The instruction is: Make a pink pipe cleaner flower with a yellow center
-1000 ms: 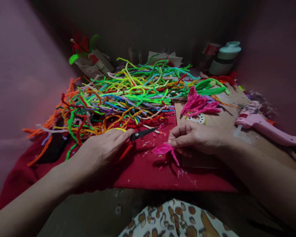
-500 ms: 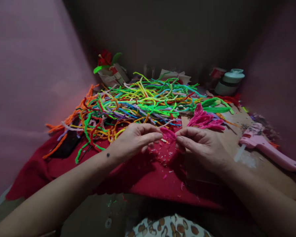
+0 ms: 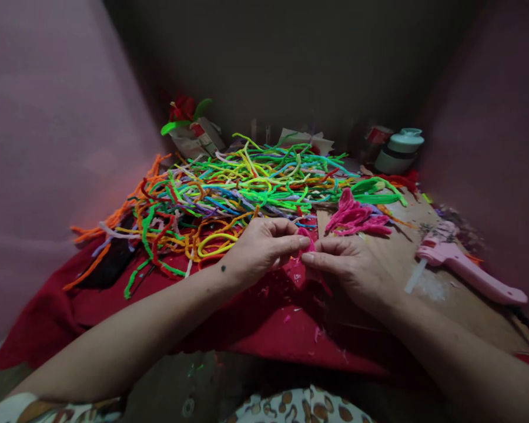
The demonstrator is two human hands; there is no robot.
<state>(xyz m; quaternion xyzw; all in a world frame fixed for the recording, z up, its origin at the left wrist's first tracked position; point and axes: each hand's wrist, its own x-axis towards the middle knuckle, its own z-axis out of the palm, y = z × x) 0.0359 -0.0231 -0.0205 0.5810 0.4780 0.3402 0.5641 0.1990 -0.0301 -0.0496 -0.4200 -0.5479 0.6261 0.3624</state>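
Between both hands (image 3: 262, 248), pink petal (image 3: 304, 232)

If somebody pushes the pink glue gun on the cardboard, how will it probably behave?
The pink glue gun probably slides rather than rolls, because it lies on its side. Its long handle may make it swivel. The pale stick protruding from it might catch on something.

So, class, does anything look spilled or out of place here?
Yes: loose pink scraps litter the red cloth near its front edge, like uncleared trimmings, and a whitish patch marks the brown board by the pink glue gun, possibly residue.
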